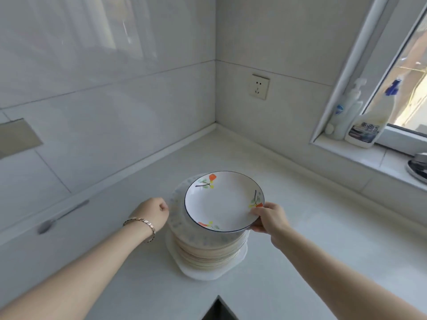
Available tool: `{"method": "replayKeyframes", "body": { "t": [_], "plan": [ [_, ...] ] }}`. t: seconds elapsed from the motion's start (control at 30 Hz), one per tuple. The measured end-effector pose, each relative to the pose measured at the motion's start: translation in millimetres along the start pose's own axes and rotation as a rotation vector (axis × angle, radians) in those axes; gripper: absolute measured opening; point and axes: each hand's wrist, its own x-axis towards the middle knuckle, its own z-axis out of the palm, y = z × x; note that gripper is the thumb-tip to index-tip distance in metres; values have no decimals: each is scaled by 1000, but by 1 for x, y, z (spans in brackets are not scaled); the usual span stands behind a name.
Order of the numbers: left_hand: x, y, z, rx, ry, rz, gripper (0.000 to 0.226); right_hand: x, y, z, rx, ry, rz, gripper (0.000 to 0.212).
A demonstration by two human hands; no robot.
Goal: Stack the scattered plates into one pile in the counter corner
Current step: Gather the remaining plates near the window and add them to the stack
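A tall pile of plates [203,248] stands on the white counter [300,239], its lowest plate wide and white. A white plate with a blue rim and orange flowers [221,202] is on top, tilted and shifted toward the right. My right hand [268,218] grips this plate's right edge, thumb on the rim. My left hand [153,212], with a bracelet on the wrist, is closed against the left side of the pile near a blue-speckled plate [178,215]. Whether it grips the pile's edge is hidden.
A spoon [62,217] lies on the counter to the left. A wall socket [260,86] is above the corner. Two bottles [360,125] stand on the window sill at right, beside a metal object [418,167]. A dark edge [218,308] shows at the bottom.
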Motion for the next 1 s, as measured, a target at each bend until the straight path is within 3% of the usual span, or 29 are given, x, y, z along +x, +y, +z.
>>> {"method": "replayKeyframes", "body": {
  "t": [0.23, 0.4, 0.6, 0.7, 1.0],
  "plan": [
    [13, -11, -3, -27, -14, -4, 22, 19, 4, 33, -39, -55, 59, 21],
    [18, -4, -5, -23, -17, 15, 21, 21, 9, 38, -603, 8, -86, 23],
    [14, 17, -4, -18, -29, 75, 20, 21, 7, 25, -692, 35, -141, 32],
    [8, 42, 6, 8, -64, 169, 17, 19, 9, -2, -718, 92, -125, 33],
    [-46, 178, 103, 214, -316, 590, 17, -18, 68, -143, -684, 110, 176, 20]
  ]
}}
